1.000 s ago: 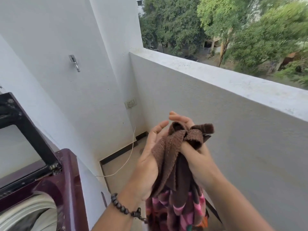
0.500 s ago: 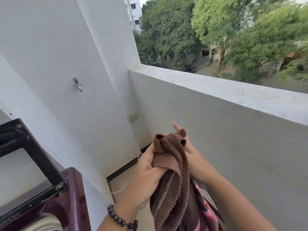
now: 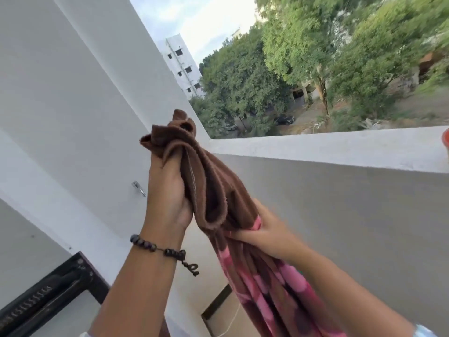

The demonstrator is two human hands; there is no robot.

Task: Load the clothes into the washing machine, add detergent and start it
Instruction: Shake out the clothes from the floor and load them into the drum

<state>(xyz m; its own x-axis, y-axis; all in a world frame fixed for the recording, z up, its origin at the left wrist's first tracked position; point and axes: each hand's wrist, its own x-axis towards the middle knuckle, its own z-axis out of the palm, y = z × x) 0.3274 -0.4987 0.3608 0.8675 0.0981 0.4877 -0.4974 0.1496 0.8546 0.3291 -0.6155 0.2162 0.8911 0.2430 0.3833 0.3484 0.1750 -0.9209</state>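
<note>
Raised well above where it was half a second ago, the left hand [image 3: 167, 190] now holds the bunched top of the brown towel [image 3: 206, 176] up at about the level of the parapet [image 3: 328, 149], its fingers curled tight around the gathered cloth so that a knot of fabric pokes out above the fist. The right hand [image 3: 264, 227] has dropped down the cloth and pinches it lower, fingers closed where the brown gives way to a pink patterned part [image 3: 272, 288], which hangs away below toward the bottom edge of the view. Between the two hands the fabric is drawn into a slanting, loosely folded rope, touching nothing but the hands. A dark beaded bracelet [image 3: 155, 246] sits on the left wrist. The view has tilted upward too: the maroon body of the washing machine and its drum opening, visible earlier at lower left, are out of sight, and only a black framed lid [image 3: 48, 290] shows there, propped open against the white wall [image 3: 60, 105]. Beyond the parapet are trees [image 3: 315, 57] and a parked car. My reading is that the cloth is being lifted clear and gathered along its length so that it can be carried left and fed into the machine; loading of this piece is not done, and detergent and starting are yet to come. Its trailing pink end may drag or snag on the machine's edge unless it is gathered up first.
</note>
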